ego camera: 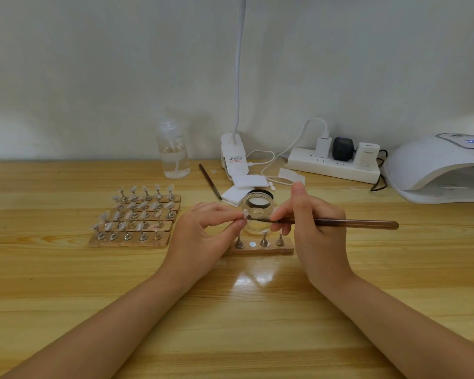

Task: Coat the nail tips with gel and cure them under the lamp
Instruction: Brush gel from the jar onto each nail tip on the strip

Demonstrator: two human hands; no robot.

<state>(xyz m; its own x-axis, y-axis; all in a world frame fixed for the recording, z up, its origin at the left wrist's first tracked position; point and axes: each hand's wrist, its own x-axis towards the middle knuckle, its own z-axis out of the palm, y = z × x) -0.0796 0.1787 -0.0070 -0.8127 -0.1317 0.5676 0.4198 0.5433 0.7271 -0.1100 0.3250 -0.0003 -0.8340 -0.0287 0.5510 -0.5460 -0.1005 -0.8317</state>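
Observation:
My left hand pinches a small clear nail tip on its stand, held just in front of the open glass gel jar. A brown-handled brush is gripped in my right hand, and its dark bristles touch the nail tip. Below my hands lies a wooden strip with three metal stands and one bare magnet spot. Several wooden strips carrying nail tips on stands lie to the left. The white curing lamp sits at the far right, its display lit.
A clear pump bottle stands at the back. A clip lamp base, white pads, a second brush and a power strip with plugs lie behind the jar. The jar's black lid is behind it.

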